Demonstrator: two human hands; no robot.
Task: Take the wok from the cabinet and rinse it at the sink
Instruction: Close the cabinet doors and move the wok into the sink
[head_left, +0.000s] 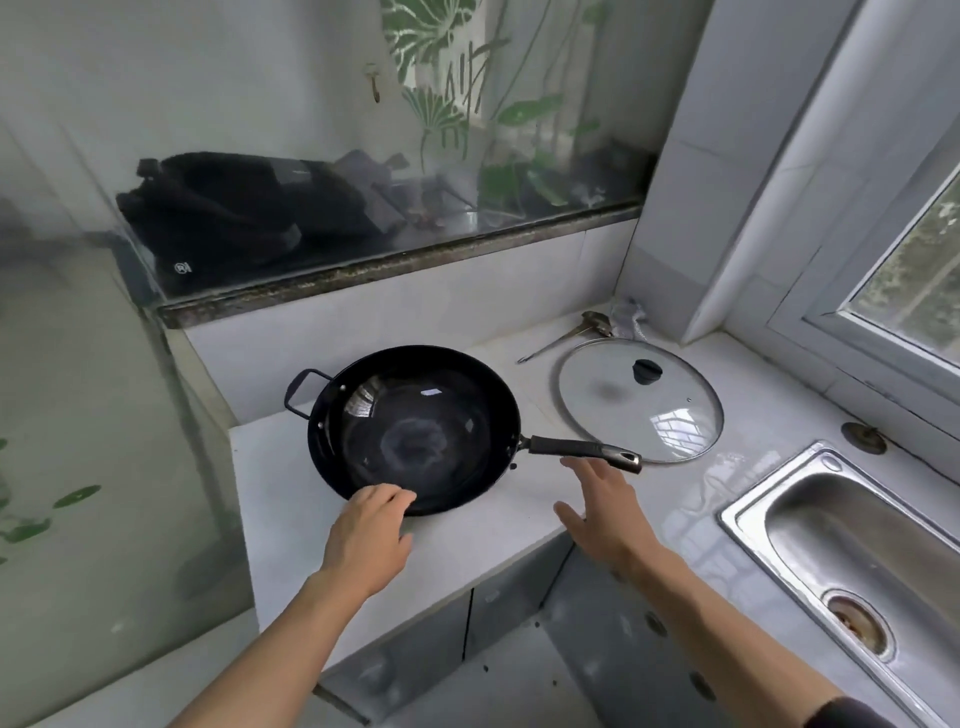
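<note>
Glossy black wok (413, 428), clear glass lid (640, 400), shiny brushed-steel sink (852, 551), smooth white counter (467, 545)

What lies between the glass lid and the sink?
Only bare white counter separates the glass lid from the sink, as the head view shows.

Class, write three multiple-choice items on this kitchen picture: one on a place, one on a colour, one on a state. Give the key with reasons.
1. Where does the glass lid lie?
A. on the wok
B. on the counter, right of the wok
C. in the sink

2. What colour is the wok?
A. black
B. silver
C. red

3. How is the right hand?
A. gripping the wok's long handle
B. open, just short of the handle
C. holding the lid

Key: B, the lid lies flat on the white counter; A, bowl and handle are dark; B, its fingers are spread, holding nothing.
</note>
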